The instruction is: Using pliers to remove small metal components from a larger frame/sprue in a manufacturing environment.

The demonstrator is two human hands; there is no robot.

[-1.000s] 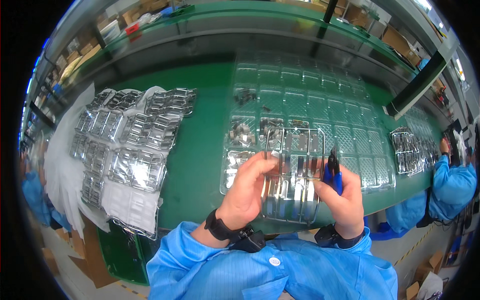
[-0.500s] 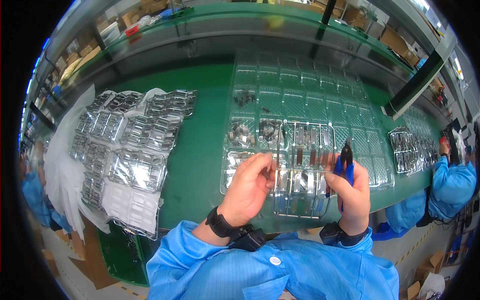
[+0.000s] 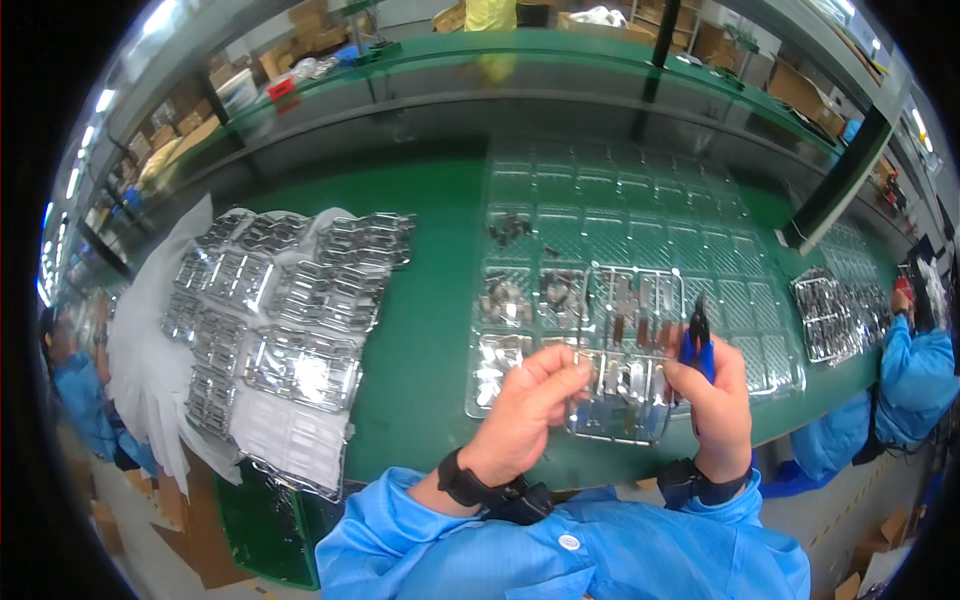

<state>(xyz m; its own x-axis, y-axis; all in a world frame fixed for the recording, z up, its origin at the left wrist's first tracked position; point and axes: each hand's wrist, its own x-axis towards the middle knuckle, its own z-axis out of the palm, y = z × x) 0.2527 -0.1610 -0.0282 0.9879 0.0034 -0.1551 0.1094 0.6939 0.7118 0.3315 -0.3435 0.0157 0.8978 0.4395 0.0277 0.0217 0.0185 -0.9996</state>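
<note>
Above the near side of the clear tray I hold a shiny chrome-coloured sprue frame [image 3: 637,380] with rows of small flat parts. My left hand [image 3: 522,408] pinches its left edge between thumb and forefinger. At the right edge, my right hand [image 3: 722,402] has its thumb against the frame and also holds side cutters [image 3: 699,350] with blue handles, their dark jaws pointing up and away. Fingers behind the frame are partly hidden. Beneath and beyond is the clear plastic compartment tray [image 3: 608,228]; its left compartments contain loose shiny metallic parts [image 3: 506,300] and some small dark pieces [image 3: 510,228].
Stacked sprue frames [image 3: 300,365] lie on white wrapping [image 3: 150,340] at the left. A green bin [image 3: 262,530] stands below the table's left edge. More frames [image 3: 828,315] lie at the right, near a co-worker's blue sleeve [image 3: 915,365]. A dark post [image 3: 840,195] rises at the far right.
The view has shifted, so the scene sits lower and further right. My left fingers have moved from a loose curl beside the frame to a pinch on its left edge.
</note>
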